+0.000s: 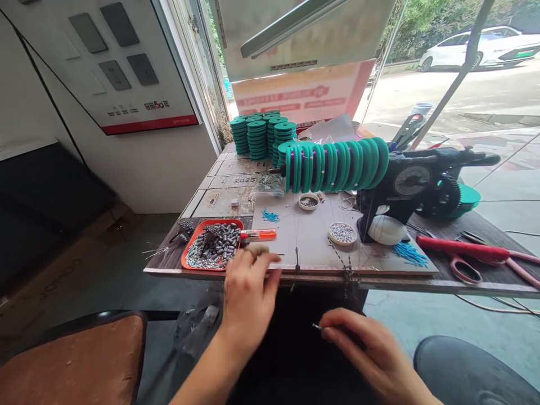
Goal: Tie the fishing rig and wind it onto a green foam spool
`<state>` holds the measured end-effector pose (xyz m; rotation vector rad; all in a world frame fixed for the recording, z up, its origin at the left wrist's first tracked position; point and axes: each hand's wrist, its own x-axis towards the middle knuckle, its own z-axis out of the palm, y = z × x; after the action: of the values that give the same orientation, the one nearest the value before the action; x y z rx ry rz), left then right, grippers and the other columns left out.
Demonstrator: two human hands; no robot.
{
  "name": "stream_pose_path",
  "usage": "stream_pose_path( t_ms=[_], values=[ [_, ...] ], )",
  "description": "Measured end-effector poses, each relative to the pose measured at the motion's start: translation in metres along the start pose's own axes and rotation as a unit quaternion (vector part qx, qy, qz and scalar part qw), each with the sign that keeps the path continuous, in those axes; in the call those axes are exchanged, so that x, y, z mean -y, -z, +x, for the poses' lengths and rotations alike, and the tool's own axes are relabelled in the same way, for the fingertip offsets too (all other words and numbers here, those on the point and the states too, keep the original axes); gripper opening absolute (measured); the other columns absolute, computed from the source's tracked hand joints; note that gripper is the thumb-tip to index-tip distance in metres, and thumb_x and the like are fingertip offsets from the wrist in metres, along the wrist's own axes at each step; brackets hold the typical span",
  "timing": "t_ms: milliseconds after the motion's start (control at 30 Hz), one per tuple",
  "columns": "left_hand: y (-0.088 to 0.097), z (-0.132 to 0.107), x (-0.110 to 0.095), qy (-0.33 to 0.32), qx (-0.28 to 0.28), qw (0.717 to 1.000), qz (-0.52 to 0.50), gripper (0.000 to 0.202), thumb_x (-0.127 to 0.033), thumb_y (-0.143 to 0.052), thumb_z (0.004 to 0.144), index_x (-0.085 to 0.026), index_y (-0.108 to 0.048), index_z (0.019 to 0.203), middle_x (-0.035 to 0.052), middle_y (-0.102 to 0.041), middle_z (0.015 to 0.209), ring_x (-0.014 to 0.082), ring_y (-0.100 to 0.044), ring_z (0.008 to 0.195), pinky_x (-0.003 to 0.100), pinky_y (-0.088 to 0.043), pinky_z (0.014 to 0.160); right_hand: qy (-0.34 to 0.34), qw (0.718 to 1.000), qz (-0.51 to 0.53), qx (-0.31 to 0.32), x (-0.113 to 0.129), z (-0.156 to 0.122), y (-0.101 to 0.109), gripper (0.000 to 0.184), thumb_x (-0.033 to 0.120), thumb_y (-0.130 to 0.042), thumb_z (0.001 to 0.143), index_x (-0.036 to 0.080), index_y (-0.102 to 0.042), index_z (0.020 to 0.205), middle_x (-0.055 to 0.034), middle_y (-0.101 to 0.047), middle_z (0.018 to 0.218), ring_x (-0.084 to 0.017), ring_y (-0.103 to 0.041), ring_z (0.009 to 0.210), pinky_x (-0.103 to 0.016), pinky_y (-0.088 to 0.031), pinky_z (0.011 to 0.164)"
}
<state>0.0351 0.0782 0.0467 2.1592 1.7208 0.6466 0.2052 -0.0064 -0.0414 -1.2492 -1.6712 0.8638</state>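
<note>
My left hand (252, 284) is over the table's front edge, just right of an orange tray (184, 260). Its thumb and index finger are apart, and I see nothing held between them. Dark grey cylindrical weights (225, 239) and small silvery metal pieces (205, 256) fill the tray. Below the table edge, my right hand (365, 343) is closed in a pinch. From its fingertips sticks out a small silvery metal piece (316, 326), too small to name exactly. Thin dark lines (346, 273) hang at the table edge between the hands.
Teal foam spools (337, 163) sit in a row on a black winding machine (413, 180); more are stacked behind (257, 135). A round dish of pale beads (342, 233), blue pieces (409, 253), an orange cutter (261, 234) and red-handled scissors (464, 270) lie on the table.
</note>
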Motion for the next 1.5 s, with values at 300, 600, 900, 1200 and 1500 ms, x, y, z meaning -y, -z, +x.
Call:
stream_pose_path(
  t_ms=[300,600,900,1200,1500],
  values=[
    [-0.025,-0.071,0.014,0.202,0.283,0.849,-0.398,0.036,-0.052,-0.058,0.068,-0.016,-0.062,0.069,-0.0027,-0.056,0.071,0.0068,-0.048,0.074,0.016,-0.035,0.073,0.060,0.985,-0.021,0.160,0.006,0.002,-0.005,0.053,0.041,-0.018,0.097,0.009,-0.059,0.085,-0.0024,-0.049,0.082,0.008,-0.040,0.076,0.000,-0.027,0.070],
    [-0.040,-0.084,0.019,0.261,0.217,0.837,-0.430,0.033,-0.048,-0.066,0.060,-0.016,-0.060,0.067,-0.0009,-0.057,0.072,0.0087,-0.048,0.075,0.018,-0.036,0.074,-0.082,0.974,0.031,0.211,0.005,0.010,-0.012,0.059,0.053,-0.027,0.092,0.002,-0.054,0.082,-0.0022,-0.047,0.075,0.009,-0.034,0.067,0.002,-0.022,0.061],
    [-0.045,-0.086,0.015,0.235,0.146,0.882,-0.381,0.031,-0.043,-0.065,0.060,-0.014,-0.059,0.052,-0.0018,-0.050,0.057,0.0049,-0.042,0.058,0.015,-0.033,0.059,-0.096,0.973,0.071,0.198,0.003,0.003,-0.018,0.055,0.051,-0.032,0.090,0.001,-0.054,0.082,-0.0028,-0.047,0.075,0.009,-0.035,0.067,0.003,-0.024,0.062],
    [-0.051,-0.089,0.017,0.243,0.153,0.869,-0.403,0.036,-0.050,-0.064,0.061,-0.014,-0.058,0.055,-0.0016,-0.052,0.060,0.0053,-0.044,0.061,0.015,-0.035,0.062,-0.095,0.971,0.089,0.202,-0.003,0.006,-0.020,0.058,0.054,-0.031,0.090,0.000,-0.052,0.081,-0.0023,-0.045,0.075,0.009,-0.033,0.067,0.003,-0.024,0.061],
    [-0.048,-0.088,0.023,0.262,0.165,0.833,-0.460,0.035,-0.049,-0.067,0.060,-0.014,-0.061,0.059,-0.0010,-0.058,0.063,0.0054,-0.047,0.064,0.014,-0.036,0.064,-0.143,0.942,0.187,0.238,0.004,0.009,-0.015,0.061,0.059,-0.035,0.087,0.000,-0.051,0.092,-0.0037,-0.048,0.083,0.008,-0.039,0.075,0.006,-0.030,0.067]
  ],
)
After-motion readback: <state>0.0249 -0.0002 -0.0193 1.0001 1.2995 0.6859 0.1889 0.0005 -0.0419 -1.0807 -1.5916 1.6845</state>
